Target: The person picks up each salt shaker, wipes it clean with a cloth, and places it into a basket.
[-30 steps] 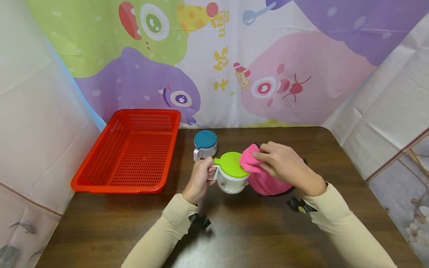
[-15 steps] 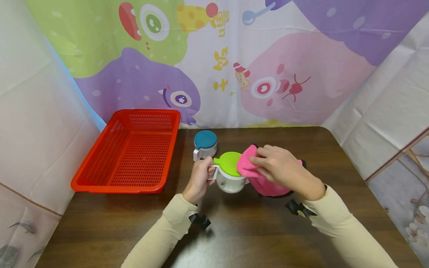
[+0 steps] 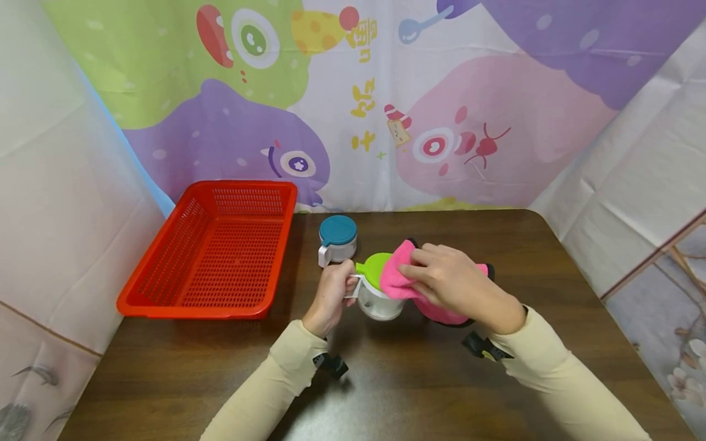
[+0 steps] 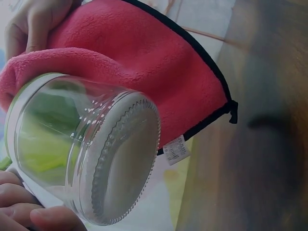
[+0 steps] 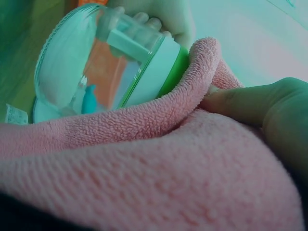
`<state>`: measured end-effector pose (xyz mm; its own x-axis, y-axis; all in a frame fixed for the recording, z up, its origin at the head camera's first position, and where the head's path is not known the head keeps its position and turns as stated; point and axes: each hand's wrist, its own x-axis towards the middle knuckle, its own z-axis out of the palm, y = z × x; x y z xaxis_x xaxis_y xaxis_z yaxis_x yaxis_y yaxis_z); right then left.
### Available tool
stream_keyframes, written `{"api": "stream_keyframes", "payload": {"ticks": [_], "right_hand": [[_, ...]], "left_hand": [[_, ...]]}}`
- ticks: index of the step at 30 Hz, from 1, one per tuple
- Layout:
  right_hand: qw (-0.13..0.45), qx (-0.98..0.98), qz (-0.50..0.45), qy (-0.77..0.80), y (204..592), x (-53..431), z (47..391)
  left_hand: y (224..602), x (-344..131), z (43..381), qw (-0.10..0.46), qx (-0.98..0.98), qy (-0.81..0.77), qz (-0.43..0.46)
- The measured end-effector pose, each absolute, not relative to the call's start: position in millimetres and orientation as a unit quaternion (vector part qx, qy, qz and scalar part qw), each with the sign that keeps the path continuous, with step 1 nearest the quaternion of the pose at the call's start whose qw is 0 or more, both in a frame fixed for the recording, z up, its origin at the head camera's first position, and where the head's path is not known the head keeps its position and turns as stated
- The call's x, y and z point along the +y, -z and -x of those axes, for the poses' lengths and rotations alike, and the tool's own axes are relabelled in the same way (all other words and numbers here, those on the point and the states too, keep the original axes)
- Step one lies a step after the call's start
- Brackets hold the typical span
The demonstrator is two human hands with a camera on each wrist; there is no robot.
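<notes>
My left hand (image 3: 331,296) grips the white handle of a clear glass jar (image 3: 380,305) with a green lid (image 3: 377,267), held above the table and tilted. In the left wrist view the jar's ridged glass base (image 4: 132,159) faces the camera. With my right hand (image 3: 449,278) I pinch a pink cloth (image 3: 398,275) with black edging, and the cloth lies over the right part of the lid. The rest of the cloth hangs down beside the jar; a small white tag (image 4: 176,150) shows on its edge. In the right wrist view the thumb (image 5: 240,103) presses into the cloth.
A similar jar with a blue lid (image 3: 338,229) stands on the table just behind my left hand. To the left is a red perforated plastic basket (image 3: 270,269). The brown wooden table (image 3: 397,386) ends at a printed curtain (image 3: 353,177) at the back.
My right hand has moved left with the cloth, which now covers more of the green lid. The left hand keeps its grip on the jar's handle, nearly in place.
</notes>
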<state>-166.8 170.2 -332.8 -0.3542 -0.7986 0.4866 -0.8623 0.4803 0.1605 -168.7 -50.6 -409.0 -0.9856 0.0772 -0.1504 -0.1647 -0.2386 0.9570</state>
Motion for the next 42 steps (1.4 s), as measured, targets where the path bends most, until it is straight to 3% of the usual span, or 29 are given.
{"api": "stream_keyframes", "payload": {"ticks": [16, 42], "right_hand": [[0.243, -0.83, -0.5, -0.043, 331.9, 159.3, 164.0], [0.206, -0.861, -0.463, -0.042, 335.1, 156.0, 191.1]], "left_hand": [[407.9, -44.8, 163.8, 0.085, 0.633, -0.769, 0.024], [410.2, -38.3, 159.1, 0.088, 0.675, -0.732, 0.007]]}}
